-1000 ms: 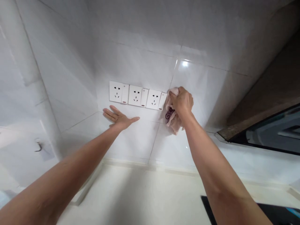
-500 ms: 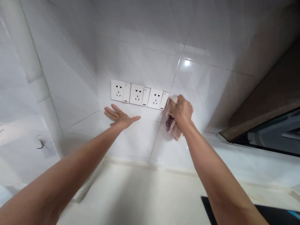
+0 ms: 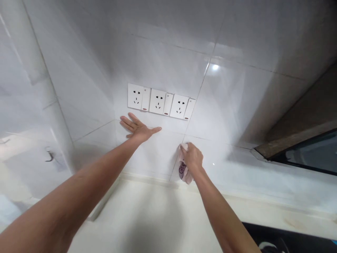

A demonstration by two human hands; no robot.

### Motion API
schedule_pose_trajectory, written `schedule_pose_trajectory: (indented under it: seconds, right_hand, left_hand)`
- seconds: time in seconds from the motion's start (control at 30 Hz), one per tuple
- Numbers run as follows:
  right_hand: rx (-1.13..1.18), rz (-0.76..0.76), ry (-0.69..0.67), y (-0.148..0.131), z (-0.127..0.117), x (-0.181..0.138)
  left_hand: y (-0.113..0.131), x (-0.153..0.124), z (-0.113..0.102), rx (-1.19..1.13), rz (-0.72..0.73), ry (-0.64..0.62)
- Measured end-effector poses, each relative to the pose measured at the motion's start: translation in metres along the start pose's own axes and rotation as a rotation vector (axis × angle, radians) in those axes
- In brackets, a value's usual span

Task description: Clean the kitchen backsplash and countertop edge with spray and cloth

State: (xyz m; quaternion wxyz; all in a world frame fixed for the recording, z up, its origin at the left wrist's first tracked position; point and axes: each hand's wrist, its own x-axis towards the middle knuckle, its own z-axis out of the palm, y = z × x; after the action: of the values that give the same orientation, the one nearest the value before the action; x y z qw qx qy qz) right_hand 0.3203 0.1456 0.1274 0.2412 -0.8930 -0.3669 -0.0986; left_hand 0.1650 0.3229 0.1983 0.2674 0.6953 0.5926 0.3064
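Note:
My left hand (image 3: 138,128) lies flat against the white tiled wall (image 3: 163,66), fingers spread, just below a row of three white sockets (image 3: 161,103). My right hand (image 3: 191,158) is closed around a crumpled pink cloth (image 3: 182,169) with purple print and presses it on a lower wall tile, below and right of the sockets, near the tile joint.
A white countertop (image 3: 152,218) runs under the wall. A black hob edge (image 3: 279,239) shows at the bottom right. A dark range hood (image 3: 302,147) juts in on the right. A small hook (image 3: 49,156) is fixed to the left side wall.
My right hand has slid the cloth down the wall from beside the rightmost socket to the tile below. My left hand has stayed flat in place.

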Motion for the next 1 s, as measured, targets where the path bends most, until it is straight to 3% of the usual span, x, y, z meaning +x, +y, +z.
schedule_pose_trajectory:
  seconds: [0.1, 0.2, 0.33, 0.43, 0.53, 0.73, 0.8, 0.9, 1.0]
  right_hand:
    - [0.102, 0.1, 0.17, 0.0, -0.033, 0.018]
    - [0.07, 0.08, 0.266, -0.019, -0.051, 0.031]
    - [-0.044, -0.152, 0.134, -0.063, -0.025, 0.023]
    - [-0.05, -0.245, 0.076, -0.072, -0.008, 0.019]
    - [0.002, -0.076, 0.162, -0.034, -0.016, 0.026]
    - [0.062, 0.356, 0.43, 0.123, -0.058, 0.037]
    - [0.143, 0.449, 0.516, 0.155, -0.065, 0.04]
    - [0.258, 0.437, 0.558, 0.15, -0.06, 0.044]
    - [0.401, 0.336, 0.455, 0.093, -0.038, 0.044]
  left_hand:
    - [0.0, 0.002, 0.003, 0.006, 0.002, 0.008]
    - [0.0, 0.005, 0.006, -0.006, -0.004, 0.031]
    - [0.001, 0.012, 0.009, -0.006, -0.039, 0.047]
    - [0.001, 0.014, 0.01, 0.016, -0.035, 0.044]
    - [-0.001, 0.013, 0.009, 0.004, -0.005, 0.061]
    - [0.001, 0.008, 0.008, 0.017, -0.019, 0.06]
    - [0.003, 0.009, 0.008, 0.015, -0.03, 0.066]
    - [0.004, 0.009, 0.009, -0.002, -0.045, 0.096]
    - [0.003, 0.009, 0.012, -0.018, -0.01, 0.131]
